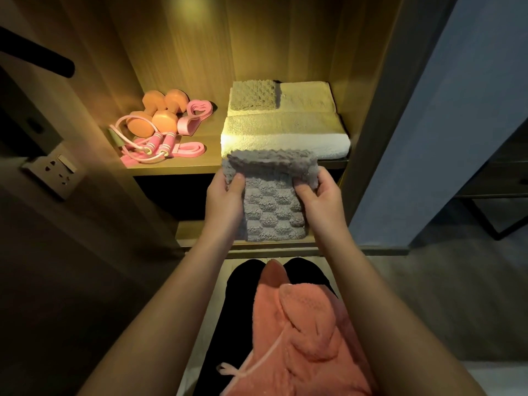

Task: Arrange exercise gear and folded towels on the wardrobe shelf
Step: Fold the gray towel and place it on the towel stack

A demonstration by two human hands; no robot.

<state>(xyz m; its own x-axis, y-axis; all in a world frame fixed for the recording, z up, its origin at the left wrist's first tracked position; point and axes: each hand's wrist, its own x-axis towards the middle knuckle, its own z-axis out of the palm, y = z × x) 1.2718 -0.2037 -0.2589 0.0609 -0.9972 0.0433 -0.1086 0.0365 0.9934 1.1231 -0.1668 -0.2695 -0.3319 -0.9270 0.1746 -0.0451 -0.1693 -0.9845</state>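
one wide-angle view from the person's head, facing forward and down into the wardrobe shelf; close, with left hand, right hand and grey towel mid-frame.

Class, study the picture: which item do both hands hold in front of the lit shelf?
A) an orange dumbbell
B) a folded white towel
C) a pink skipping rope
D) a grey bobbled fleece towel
D: the left hand and right hand each pinch an upper corner of the grey bobbled fleece towel, just in front of the wooden wardrobe shelf.
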